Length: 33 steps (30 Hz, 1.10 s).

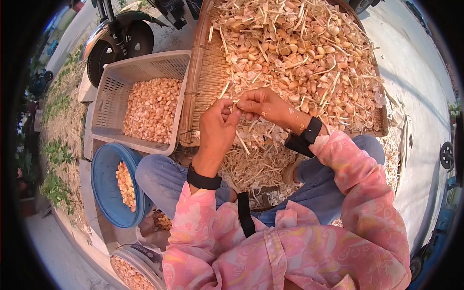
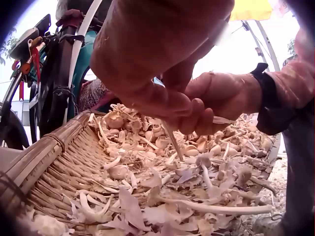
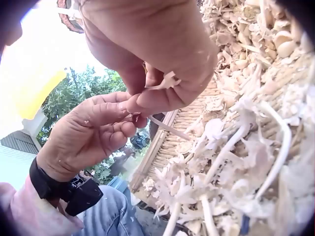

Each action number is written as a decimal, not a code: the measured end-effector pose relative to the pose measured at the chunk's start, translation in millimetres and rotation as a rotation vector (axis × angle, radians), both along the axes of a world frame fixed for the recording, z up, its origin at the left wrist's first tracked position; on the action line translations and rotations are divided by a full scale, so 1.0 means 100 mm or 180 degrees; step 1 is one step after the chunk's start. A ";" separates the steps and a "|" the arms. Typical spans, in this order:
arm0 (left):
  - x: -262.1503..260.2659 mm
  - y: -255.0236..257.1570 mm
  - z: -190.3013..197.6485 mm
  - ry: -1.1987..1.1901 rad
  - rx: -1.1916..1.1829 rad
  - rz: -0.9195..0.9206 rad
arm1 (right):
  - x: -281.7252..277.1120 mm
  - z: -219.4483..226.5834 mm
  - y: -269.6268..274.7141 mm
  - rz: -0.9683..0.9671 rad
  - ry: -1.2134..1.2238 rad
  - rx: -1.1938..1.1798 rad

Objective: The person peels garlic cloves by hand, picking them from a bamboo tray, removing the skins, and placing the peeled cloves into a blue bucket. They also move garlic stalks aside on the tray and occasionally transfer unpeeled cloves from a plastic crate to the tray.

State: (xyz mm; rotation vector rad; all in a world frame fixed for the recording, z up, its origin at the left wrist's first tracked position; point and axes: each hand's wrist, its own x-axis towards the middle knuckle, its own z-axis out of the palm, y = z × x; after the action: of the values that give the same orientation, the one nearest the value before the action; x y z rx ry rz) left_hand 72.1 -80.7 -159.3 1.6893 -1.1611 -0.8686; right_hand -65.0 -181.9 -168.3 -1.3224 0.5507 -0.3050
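Note:
Both hands meet over the near left part of a woven tray (image 1: 208, 72) heaped with garlic cloves, dry stalks and papery skins (image 1: 295, 53). My left hand (image 1: 217, 128) pinches a small pale garlic piece (image 1: 236, 101) between thumb and curled fingers. From the other side, my right hand (image 1: 270, 106) pinches at the same piece, the fingertips of both hands touching. Most of that piece is hidden by the fingers. A thin dry stalk (image 3: 169, 128) shows just below the fingertips in the right wrist view. A flake of skin (image 3: 167, 81) clings to my right hand.
Left of the tray stands a grey plastic crate (image 1: 111, 116) holding loose cloves (image 1: 152, 108). Nearer are a blue bucket (image 1: 104, 188) with peeled cloves and a white bucket (image 1: 121, 261) of cloves. Skins and stalks litter the ground (image 1: 256, 164) between the knees. A wheel (image 1: 121, 43) stands behind the crate.

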 end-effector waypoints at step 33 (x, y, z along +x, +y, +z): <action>0.59 1.76 0.85 0.0058 0.0440 0.0341 | 0.24 0.13 0.19 -0.0145 0.0371 -0.2631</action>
State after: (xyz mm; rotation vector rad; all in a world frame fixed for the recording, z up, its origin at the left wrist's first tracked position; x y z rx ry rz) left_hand 131.1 95.5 -74.7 1.8342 -1.0082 -0.9127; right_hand -41.4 -162.9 -155.3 -2.1368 0.5747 -0.5273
